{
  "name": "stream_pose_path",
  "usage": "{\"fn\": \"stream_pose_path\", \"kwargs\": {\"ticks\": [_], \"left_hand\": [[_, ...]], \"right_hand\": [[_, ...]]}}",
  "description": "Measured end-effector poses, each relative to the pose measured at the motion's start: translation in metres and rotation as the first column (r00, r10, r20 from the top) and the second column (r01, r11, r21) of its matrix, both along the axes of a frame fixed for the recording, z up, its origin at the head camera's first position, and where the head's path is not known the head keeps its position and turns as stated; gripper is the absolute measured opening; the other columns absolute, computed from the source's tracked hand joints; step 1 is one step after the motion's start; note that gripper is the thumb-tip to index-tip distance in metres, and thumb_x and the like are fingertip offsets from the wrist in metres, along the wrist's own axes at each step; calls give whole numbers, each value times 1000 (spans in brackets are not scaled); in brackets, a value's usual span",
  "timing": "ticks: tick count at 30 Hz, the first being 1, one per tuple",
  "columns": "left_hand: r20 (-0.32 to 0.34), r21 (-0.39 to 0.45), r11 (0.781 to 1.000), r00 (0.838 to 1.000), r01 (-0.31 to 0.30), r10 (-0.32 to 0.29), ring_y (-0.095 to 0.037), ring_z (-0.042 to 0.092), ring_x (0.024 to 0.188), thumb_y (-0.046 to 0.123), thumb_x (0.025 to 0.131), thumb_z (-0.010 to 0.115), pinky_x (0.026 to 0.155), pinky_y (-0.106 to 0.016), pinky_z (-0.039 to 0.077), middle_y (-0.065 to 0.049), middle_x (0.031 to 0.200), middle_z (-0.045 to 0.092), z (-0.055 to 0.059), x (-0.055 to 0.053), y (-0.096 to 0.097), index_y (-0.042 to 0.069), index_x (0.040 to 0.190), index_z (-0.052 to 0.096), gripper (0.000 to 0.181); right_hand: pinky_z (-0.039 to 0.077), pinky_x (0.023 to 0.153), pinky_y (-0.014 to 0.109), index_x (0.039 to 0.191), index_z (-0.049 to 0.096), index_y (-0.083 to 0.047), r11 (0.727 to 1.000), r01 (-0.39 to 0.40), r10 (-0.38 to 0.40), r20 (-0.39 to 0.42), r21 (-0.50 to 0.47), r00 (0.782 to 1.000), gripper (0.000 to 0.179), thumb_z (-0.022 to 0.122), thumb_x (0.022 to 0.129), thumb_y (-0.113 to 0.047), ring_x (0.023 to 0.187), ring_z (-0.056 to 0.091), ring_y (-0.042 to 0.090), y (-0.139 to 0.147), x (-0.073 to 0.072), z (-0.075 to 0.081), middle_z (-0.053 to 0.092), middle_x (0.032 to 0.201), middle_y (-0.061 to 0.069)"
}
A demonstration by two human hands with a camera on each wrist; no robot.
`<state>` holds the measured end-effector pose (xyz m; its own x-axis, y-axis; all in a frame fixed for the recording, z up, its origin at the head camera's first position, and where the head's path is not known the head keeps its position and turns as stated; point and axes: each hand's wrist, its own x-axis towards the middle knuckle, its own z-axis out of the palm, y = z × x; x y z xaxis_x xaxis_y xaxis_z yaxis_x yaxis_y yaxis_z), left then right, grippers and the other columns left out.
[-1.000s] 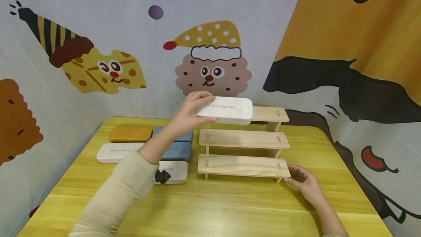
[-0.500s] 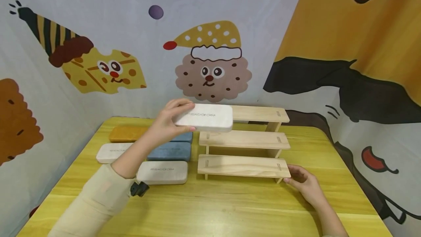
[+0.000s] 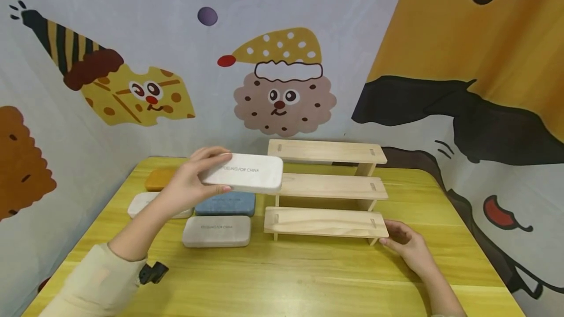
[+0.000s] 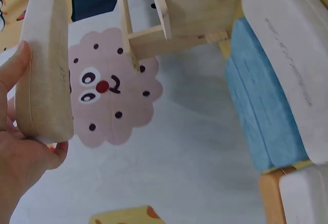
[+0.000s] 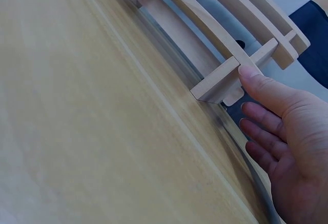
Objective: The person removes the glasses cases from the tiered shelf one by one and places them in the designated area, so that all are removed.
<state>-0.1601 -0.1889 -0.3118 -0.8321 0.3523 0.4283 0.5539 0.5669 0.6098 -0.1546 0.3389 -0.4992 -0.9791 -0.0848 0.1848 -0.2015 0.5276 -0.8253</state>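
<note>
My left hand (image 3: pixel 189 180) grips a white glasses case (image 3: pixel 246 171) by its left end, thumb below and fingers above. It holds the case in the air, in front of the left ends of the upper planks. In the left wrist view the same case (image 4: pixel 45 65) is seen on its side. A three-step wooden display stand (image 3: pixel 326 221) stands on the table. At the right end of its lowest plank is my right hand (image 3: pixel 407 248). In the right wrist view, the thumb (image 5: pixel 251 75) touches the plank's end, with other fingers loosely bent beside it.
Left of the stand lie a white case (image 3: pixel 216 231) in front and a blue case (image 3: pixel 224 203) behind it. Further left are another white case (image 3: pixel 141 202) and an orange case (image 3: pixel 158 179), partly covered by my left arm. A cartoon-printed cloth (image 3: pixel 176 38) hangs behind the table.
My left hand has carried the white glasses case left and down, from before the top plank towards the blue cases. My right hand and the stand have stayed in place.
</note>
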Motion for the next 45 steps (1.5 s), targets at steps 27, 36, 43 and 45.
{"fn": "stream_pose_path", "kwargs": {"ticks": [27,36,43,45], "left_hand": [[50,-21,995,994,-98,98,0,34,119,5,71,83,77,-11,37,-5,135,46,-44,53,-99,5,134,57,68],[111,-4,993,987,-114,114,4,32,120,4,74,81,80,-8,37,3,138,43,-62,65,-131,4,135,55,67],[211,-24,985,962,-172,173,6,29,118,11,79,80,77,-10,33,5,143,39,-75,68,-156,8,138,53,65],[230,-23,983,956,-180,181,6,28,118,12,79,79,76,-11,32,10,143,38,-79,68,-162,8,139,53,65]], "right_hand": [[45,81,16,125,58,0,1000,-3,3,14,1,1000,49,76,84,-21,99,56,1,-2,-2,1,62,116,14],[46,81,16,123,58,2,1000,-14,14,-8,-17,1000,48,77,83,-17,98,57,2,0,-2,0,63,114,14],[46,82,15,124,58,1,1000,-4,4,-2,-2,1000,48,76,84,-19,98,56,0,1,0,1,62,116,15],[46,81,15,124,58,1,1000,-3,3,-1,-1,1000,48,76,84,-18,98,56,1,1,0,1,62,116,15]]}}
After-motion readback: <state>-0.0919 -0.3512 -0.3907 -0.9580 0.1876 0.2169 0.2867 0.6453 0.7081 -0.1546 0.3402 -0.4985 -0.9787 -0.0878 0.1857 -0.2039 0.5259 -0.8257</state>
